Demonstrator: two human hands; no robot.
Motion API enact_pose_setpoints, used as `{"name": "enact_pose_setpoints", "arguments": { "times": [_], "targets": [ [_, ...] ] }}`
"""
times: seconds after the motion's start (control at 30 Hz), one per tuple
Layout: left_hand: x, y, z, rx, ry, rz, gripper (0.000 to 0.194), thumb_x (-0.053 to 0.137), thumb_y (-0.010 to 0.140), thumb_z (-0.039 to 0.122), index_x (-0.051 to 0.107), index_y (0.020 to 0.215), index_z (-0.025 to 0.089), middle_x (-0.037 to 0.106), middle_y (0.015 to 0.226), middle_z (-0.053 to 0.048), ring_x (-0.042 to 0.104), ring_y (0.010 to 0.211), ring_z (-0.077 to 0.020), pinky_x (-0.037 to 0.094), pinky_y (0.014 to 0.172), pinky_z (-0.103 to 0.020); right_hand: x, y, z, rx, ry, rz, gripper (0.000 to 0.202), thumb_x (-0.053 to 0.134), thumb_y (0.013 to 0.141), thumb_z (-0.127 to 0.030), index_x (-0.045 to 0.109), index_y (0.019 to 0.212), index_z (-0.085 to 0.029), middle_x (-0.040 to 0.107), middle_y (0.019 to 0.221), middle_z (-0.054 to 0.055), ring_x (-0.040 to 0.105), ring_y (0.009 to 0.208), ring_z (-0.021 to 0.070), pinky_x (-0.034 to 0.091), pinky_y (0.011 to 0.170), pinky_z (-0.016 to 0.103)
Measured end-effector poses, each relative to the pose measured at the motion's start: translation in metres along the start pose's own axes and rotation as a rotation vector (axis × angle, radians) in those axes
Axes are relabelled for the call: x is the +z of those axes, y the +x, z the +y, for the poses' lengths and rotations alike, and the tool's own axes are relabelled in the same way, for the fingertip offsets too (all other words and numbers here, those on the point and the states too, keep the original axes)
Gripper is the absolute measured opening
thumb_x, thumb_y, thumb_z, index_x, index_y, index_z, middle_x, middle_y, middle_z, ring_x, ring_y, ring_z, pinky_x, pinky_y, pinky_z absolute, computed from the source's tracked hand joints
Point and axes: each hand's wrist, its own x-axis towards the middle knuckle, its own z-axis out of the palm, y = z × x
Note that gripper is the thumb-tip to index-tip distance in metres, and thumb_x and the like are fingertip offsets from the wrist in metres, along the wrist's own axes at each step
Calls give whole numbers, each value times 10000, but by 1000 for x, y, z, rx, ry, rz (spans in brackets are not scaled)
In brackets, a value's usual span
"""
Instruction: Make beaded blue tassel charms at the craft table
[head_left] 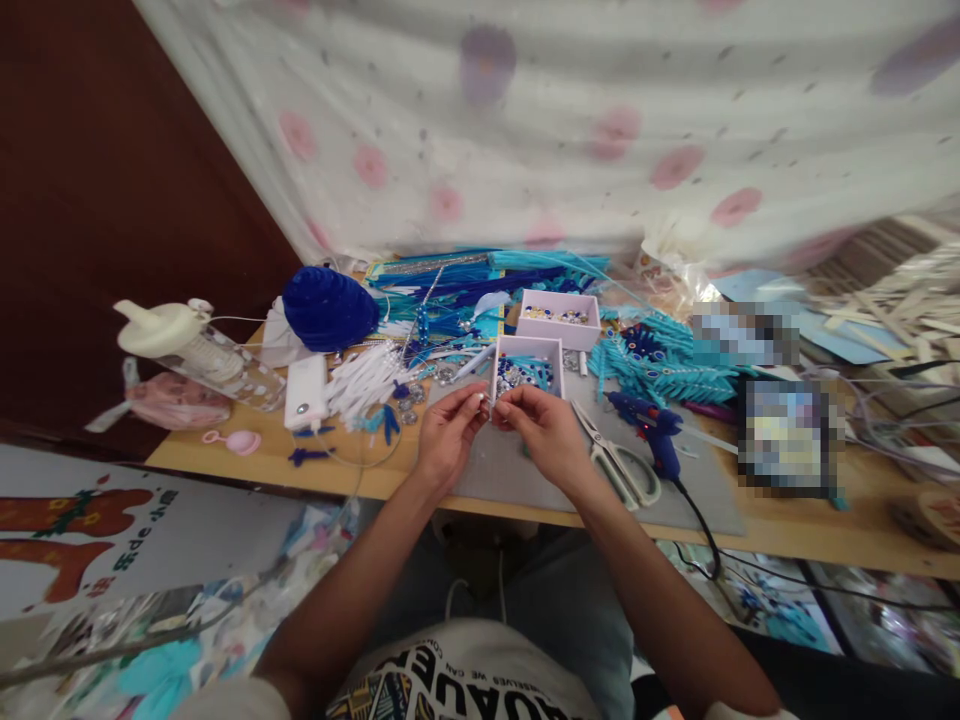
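Observation:
My left hand [451,432] is closed in a pinch, with a tiny whitish piece at its fingertips that is too small to name. Close beside it, my right hand [541,430] also pinches; what lies between its fingers is hidden. Both are over the grey mat [487,475], just in front of a white box [529,348] of blue and silver beads. Behind that is a second white box [559,325] with gold, white and blue beads. Scissors [619,465] lie right of my right hand, and a blue glue gun [654,430] rests further right.
White pipe-cleaner pieces [367,380], a white power bank [306,392] and a dark blue bundle [330,308] are on the left. A lidded bottle [217,355] stands at the far left. Turquoise fuzzy strips [667,370] lie at the right. A black cord [701,515] hangs over the front edge.

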Motion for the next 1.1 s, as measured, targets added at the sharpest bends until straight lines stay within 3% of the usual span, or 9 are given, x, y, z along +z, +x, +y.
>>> {"name": "enact_pose_setpoints", "arguments": {
  "times": [0.27, 1.1],
  "targets": [
    [1, -1, 1, 20, 0, -15, 265, 908, 626, 262, 744, 809, 162, 701, 744, 7, 643, 673, -81, 537, 709, -218, 0, -2, -3, 14, -1, -5, 282, 690, 830, -481, 644, 777, -208, 670, 764, 20, 637, 734, 180, 540, 725, 314],
    [-6, 1, -4, -31, -59, 12, 290, 919, 613, 273, 717, 783, 152, 719, 764, 2, 636, 640, -65, 524, 647, -185, 6, -1, -2, 40, 52, -20, 252, 690, 823, -456, 648, 781, -211, 674, 759, 25, 627, 712, 173, 554, 690, 311]
  ]
}}
